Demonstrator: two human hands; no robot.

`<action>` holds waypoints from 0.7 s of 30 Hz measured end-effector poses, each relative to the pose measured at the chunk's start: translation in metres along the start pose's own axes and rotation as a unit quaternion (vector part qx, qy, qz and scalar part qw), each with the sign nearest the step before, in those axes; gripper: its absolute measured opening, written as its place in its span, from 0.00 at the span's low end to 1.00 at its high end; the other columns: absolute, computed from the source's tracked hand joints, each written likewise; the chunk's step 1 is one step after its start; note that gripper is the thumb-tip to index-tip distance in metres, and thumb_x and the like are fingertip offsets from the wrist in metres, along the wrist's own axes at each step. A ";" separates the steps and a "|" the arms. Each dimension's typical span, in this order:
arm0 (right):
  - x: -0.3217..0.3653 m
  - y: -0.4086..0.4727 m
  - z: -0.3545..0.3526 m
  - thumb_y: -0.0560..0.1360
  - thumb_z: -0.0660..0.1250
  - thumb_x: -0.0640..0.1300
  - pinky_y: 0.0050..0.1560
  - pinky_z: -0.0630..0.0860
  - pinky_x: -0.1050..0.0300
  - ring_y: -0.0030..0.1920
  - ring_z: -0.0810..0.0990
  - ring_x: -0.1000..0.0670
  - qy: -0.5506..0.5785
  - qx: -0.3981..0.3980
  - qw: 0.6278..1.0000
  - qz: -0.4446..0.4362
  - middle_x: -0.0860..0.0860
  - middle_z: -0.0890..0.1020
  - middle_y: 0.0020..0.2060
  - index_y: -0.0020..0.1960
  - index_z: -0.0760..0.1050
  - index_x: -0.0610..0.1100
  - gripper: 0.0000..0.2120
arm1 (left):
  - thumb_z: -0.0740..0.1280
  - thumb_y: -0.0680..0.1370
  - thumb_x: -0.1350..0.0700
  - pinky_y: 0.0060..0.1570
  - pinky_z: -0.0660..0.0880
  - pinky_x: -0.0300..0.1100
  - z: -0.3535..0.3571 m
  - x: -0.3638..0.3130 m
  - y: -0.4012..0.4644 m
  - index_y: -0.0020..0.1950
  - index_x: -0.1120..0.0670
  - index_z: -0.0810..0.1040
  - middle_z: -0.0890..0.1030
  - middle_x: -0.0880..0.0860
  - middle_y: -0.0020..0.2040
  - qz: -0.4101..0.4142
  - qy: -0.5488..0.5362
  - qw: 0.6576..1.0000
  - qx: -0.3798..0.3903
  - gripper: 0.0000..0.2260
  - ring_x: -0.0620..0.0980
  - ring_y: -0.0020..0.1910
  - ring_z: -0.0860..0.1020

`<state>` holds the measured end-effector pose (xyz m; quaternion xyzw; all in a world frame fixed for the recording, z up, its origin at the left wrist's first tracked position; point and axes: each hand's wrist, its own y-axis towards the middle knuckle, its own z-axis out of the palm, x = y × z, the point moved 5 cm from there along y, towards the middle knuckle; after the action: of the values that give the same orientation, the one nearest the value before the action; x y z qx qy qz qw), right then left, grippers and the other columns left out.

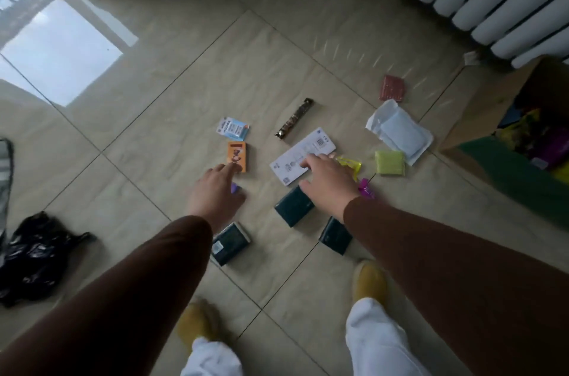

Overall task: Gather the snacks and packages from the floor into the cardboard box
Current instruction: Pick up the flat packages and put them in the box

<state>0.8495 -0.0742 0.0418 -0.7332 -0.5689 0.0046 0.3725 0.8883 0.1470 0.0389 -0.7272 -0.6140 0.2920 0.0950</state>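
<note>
Both brown sleeves (101, 298) reach down as I spread my empty left hand (215, 191) toward the orange packet (237, 156) and right hand (328, 181) onto the white card (303, 157), each needing a pinch before going to the cardboard box (480, 111) at right.

Flat card (303, 157) lay under the right hand (328, 184); small carton (237, 156) beyond the left hand (217, 191); cardboard box (480, 117) far right.

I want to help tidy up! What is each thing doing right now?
Cardboard box: open, partly filled.
Orange box: flat on floor, left hand reaching to it.
White card: on floor, right hand over it.
Green packet: on floor, untouched.
Chocolate bar: on floor, untouched.
</note>
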 end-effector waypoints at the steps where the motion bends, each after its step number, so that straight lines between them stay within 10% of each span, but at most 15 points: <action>1: 0.020 -0.001 0.012 0.79 0.65 0.46 0.64 0.73 0.47 0.65 0.75 0.44 -0.001 0.003 1.000 0.002 0.47 0.76 0.65 0.66 0.73 0.48 0.16 | 0.72 0.75 0.54 0.60 0.73 0.52 -0.007 0.021 -0.006 0.69 0.50 0.74 0.78 0.55 0.65 0.003 -0.003 1.000 0.000 0.23 0.58 0.63 0.75; 11: 0.184 -0.011 0.094 0.80 0.66 0.45 0.61 0.73 0.53 0.64 0.75 0.47 0.033 -0.010 0.998 0.051 0.48 0.76 0.65 0.69 0.72 0.49 0.18 | 0.72 0.75 0.55 0.59 0.72 0.52 -0.093 0.199 -0.028 0.68 0.52 0.75 0.79 0.54 0.63 0.008 0.010 1.000 -0.001 0.22 0.58 0.62 0.75; 21: 0.237 0.053 0.075 0.80 0.65 0.42 0.60 0.74 0.51 0.65 0.73 0.46 0.077 -0.097 0.989 0.083 0.48 0.75 0.66 0.68 0.71 0.47 0.17 | 0.72 0.74 0.53 0.57 0.72 0.51 -0.141 0.224 0.048 0.67 0.50 0.75 0.79 0.52 0.62 0.075 0.077 0.994 0.013 0.21 0.55 0.62 0.76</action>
<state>0.9445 0.1604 0.0572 -0.8086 -0.4735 -0.0760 0.3408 1.0215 0.3791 0.0604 -0.7905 -0.5445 0.2488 0.1291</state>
